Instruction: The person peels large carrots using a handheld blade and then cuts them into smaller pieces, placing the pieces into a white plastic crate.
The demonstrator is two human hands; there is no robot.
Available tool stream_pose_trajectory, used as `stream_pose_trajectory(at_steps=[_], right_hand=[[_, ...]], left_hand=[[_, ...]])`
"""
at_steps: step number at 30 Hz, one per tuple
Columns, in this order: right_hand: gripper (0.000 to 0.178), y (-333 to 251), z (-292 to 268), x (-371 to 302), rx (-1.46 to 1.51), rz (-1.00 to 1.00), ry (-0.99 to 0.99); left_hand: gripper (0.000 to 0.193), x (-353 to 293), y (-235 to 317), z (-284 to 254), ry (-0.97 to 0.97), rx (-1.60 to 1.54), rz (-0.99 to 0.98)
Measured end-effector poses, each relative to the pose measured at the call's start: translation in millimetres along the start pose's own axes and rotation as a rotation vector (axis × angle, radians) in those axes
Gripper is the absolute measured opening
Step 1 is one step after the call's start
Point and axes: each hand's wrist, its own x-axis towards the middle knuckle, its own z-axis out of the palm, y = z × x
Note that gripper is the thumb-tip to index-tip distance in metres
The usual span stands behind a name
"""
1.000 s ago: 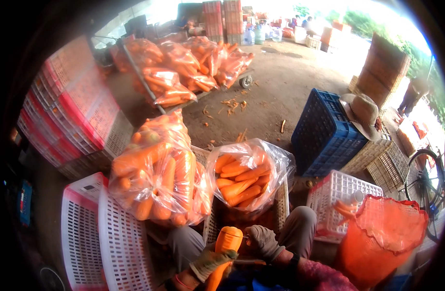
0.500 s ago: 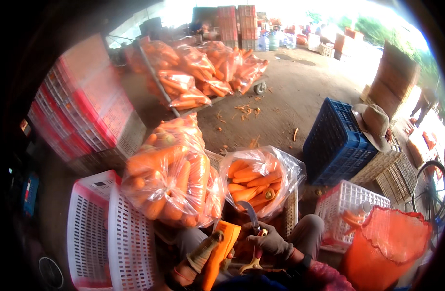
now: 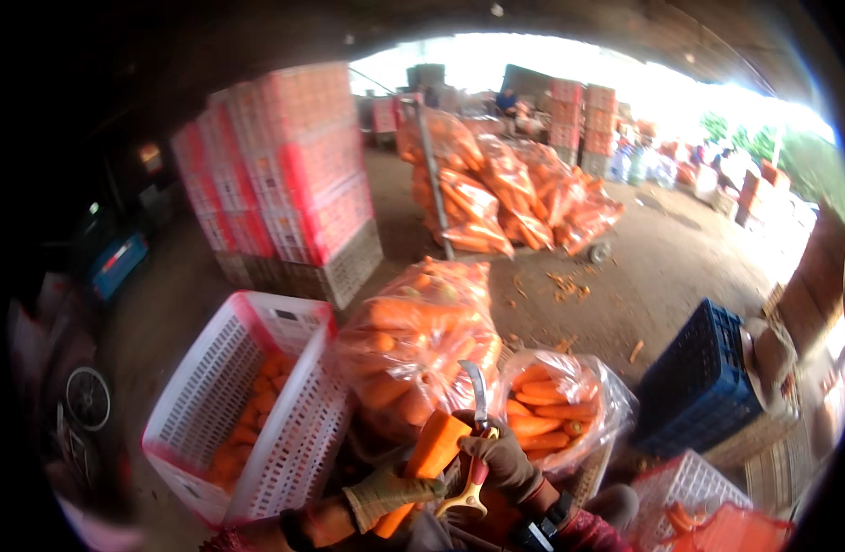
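In my gloved left hand [image 3: 395, 492] is a thick carrot [image 3: 434, 447], its blunt, flat upper end pointing up and right and its lower end showing below my fingers. My gloved right hand [image 3: 503, 462], just right of the carrot, is closed on a knife with a curved blade [image 3: 477, 382] standing up. A red and yellow Y-shaped tool [image 3: 466, 499], which looks like a peeler, hangs below the same hand. Beyond my hands stand a full, clear bag of carrots [image 3: 422, 327] and an open clear bag of carrots [image 3: 551, 405].
At left a white and red crate [image 3: 298, 423] has carrots at its bottom. Behind it rises a crate stack [image 3: 298, 184]. A cart carries bagged carrots [image 3: 514, 198]. To the right are a blue crate [image 3: 694, 386], a hat [image 3: 774, 363], and a white crate [image 3: 689, 492] beside orange mesh [image 3: 740, 529].
My view has swung left, so the surroundings sit farther right and the left crate's carrots show. The carrot has tilted more to the right, its end closer to my right hand. Both grips remain.
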Motion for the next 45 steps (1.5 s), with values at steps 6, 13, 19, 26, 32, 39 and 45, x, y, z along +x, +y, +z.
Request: stream_pose_trajectory(at_steps=[6, 13, 19, 26, 32, 39, 45], right_hand=[[0.049, 7, 39, 11, -1.228, -0.983, -0.058], [0.024, 43, 147, 52, -1.19, -1.392, -0.27], [0.027, 45, 229, 82, -1.734, -1.035, -0.272], [0.021, 50, 308, 114, -1.857, -0.661, -0.576], [0.021, 64, 279, 140, -1.927, -0.735, -0.518], [0.032, 43, 267, 137, -1.713, -0.519, -0.43], [0.019, 59, 286, 102, -1.496, -0.88, -0.401]], left_hand=[[0.026, -48, 26, -35, 0.201, -0.092, -0.051], [0.027, -160, 43, -51, 0.114, -0.492, 0.066], [0.025, -168, 32, -129, 0.812, 0.341, 0.401], [0.029, -212, 29, -177, 0.844, -0.042, 0.353], [0.05, -220, 13, -191, 0.936, 0.756, 0.698], [0.035, -229, 75, -189, 0.751, -0.323, 0.762], [0.019, -222, 24, -192, 0.775, -0.38, 0.315]])
